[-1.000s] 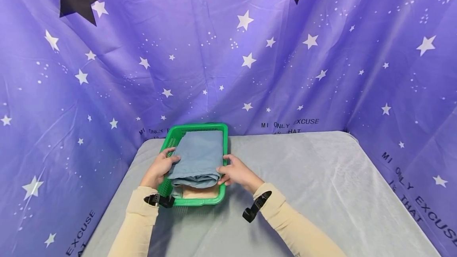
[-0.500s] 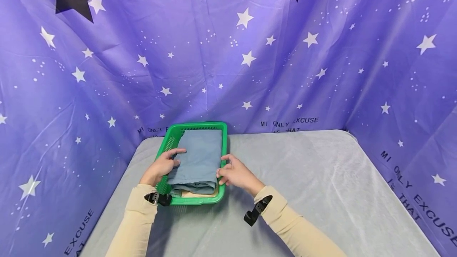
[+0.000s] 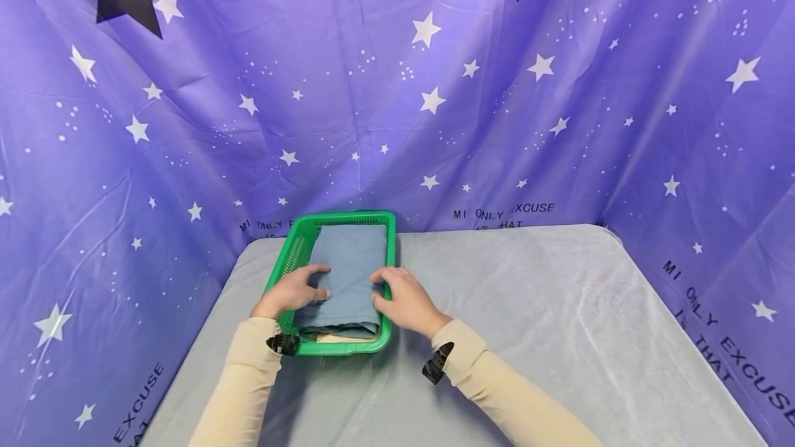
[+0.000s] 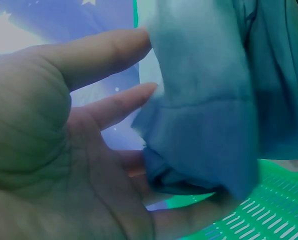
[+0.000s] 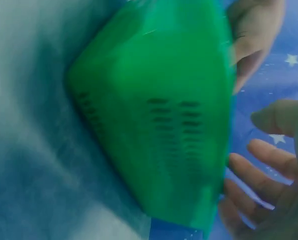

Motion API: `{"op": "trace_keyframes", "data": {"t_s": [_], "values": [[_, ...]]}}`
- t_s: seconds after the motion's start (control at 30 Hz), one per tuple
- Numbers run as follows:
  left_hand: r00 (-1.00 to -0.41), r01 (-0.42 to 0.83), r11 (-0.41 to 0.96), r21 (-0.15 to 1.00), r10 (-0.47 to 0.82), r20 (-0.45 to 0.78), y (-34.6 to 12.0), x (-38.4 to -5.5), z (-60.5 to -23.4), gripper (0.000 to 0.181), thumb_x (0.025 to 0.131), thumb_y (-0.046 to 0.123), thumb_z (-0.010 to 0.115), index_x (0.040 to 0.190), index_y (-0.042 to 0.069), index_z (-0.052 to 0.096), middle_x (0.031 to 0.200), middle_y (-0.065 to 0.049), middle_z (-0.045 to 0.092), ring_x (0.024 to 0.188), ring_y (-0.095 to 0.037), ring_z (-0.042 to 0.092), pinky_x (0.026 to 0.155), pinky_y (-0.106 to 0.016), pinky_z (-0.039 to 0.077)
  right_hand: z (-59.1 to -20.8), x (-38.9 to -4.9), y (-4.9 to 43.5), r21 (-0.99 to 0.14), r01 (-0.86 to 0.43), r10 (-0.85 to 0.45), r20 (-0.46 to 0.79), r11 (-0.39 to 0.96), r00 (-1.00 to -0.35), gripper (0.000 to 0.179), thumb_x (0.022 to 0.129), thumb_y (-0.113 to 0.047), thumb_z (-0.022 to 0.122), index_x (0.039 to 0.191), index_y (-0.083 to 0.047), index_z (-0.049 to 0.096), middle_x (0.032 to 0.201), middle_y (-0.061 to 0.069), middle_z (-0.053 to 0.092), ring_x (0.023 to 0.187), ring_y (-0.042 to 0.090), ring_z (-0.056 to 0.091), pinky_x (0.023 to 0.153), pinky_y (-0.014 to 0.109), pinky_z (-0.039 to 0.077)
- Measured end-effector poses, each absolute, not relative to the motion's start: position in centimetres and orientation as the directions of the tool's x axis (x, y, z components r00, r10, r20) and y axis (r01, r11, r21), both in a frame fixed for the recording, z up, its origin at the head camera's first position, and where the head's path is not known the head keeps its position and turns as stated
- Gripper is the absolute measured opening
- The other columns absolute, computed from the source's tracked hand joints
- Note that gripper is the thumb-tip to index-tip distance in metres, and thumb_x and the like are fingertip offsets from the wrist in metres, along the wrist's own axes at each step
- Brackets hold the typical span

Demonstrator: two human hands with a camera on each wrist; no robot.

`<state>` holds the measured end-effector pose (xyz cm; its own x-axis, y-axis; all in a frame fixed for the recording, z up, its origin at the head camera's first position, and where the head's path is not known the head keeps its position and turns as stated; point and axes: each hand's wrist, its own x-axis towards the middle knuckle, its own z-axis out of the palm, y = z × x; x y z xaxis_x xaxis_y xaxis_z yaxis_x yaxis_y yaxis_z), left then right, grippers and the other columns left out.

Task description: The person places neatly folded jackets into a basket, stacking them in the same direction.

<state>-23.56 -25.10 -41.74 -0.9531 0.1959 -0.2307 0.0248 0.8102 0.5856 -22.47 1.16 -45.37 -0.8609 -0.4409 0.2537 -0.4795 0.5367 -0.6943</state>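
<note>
A folded blue-grey garment lies in a green plastic basket, over a folded cream cloth that peeks out at the near end. My left hand is at the garment's left side, thumb and index finger stretched over its top. In the left wrist view, the fingers of my left hand are spread at the garment's stitched hem. Over the basket's right rim, my right hand reaches with thumb and fingers apart, tips near the garment's right edge. The right wrist view shows my right hand loosely spread beside the basket's outer wall.
The basket stands at the back left of a table with a grey cloth cover. A purple curtain with stars rises behind and on both sides. Black straps with cameras sit on both wrists.
The garment's near end has sunk lower into the basket, hiding most of the cream cloth. My left hand has moved right over the garment; my right hand has come inward over the rim.
</note>
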Motion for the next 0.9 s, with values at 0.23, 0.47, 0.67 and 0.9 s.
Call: {"op": "trace_keyframes", "data": {"t_s": [0.23, 0.47, 0.67, 0.9], "values": [[-0.946, -0.002, 0.905, 0.425, 0.136, -0.295, -23.9, -23.7, -41.5, 0.082, 0.088, 0.028, 0.081, 0.157, 0.012, 0.04, 0.16, -0.033, 0.03, 0.148, -0.054, 0.029, 0.11, -0.068, 0.039, -46.7, -23.4, 0.5, -0.412, -0.599, -0.497, 0.335, 0.687, -0.8, 0.041, 0.095, -0.031, 0.071, 0.132, -0.013, 0.065, 0.136, 0.004, 0.065, 0.135, 0.028, 0.05, 0.118, 0.052, 0.034], [-0.948, -0.028, 0.925, 0.38, 0.096, -0.304, -23.2, -24.1, -41.4, 0.094, 0.084, 0.031, 0.086, 0.16, 0.013, 0.034, 0.161, -0.037, 0.02, 0.141, -0.056, 0.038, 0.105, -0.066, 0.045, -46.8, -23.9, 0.3, -0.333, -0.546, -0.5, 0.217, 0.769, -0.838, 0.062, 0.096, -0.043, 0.068, 0.147, -0.011, 0.054, 0.153, 0.011, 0.052, 0.151, 0.037, 0.033, 0.123, 0.057, 0.022], [-0.943, -0.025, 0.938, 0.345, 0.092, -0.318, -23.0, -24.6, -41.5, 0.102, 0.08, 0.037, 0.088, 0.161, 0.015, 0.032, 0.168, -0.031, -0.001, 0.145, -0.06, 0.03, 0.107, -0.07, 0.041, -46.6, -24.8, 0.3, -0.299, -0.547, -0.534, 0.131, 0.782, -0.835, 0.064, 0.098, -0.052, 0.061, 0.148, -0.012, 0.054, 0.161, 0.013, 0.042, 0.154, 0.039, 0.023, 0.121, 0.061, 0.019], [-0.923, 0.0, 0.932, 0.361, 0.139, -0.359, -23.2, -25.1, -41.8, 0.096, 0.082, 0.036, 0.087, 0.16, 0.014, 0.035, 0.169, -0.028, 0.004, 0.15, -0.056, 0.021, 0.11, -0.069, 0.039, -46.6, -25.2, 0.3, -0.275, -0.553, -0.55, 0.095, 0.787, -0.83, 0.062, 0.101, -0.056, 0.053, 0.147, -0.014, 0.057, 0.161, 0.01, 0.043, 0.155, 0.04, 0.022, 0.12, 0.063, 0.019]]}}
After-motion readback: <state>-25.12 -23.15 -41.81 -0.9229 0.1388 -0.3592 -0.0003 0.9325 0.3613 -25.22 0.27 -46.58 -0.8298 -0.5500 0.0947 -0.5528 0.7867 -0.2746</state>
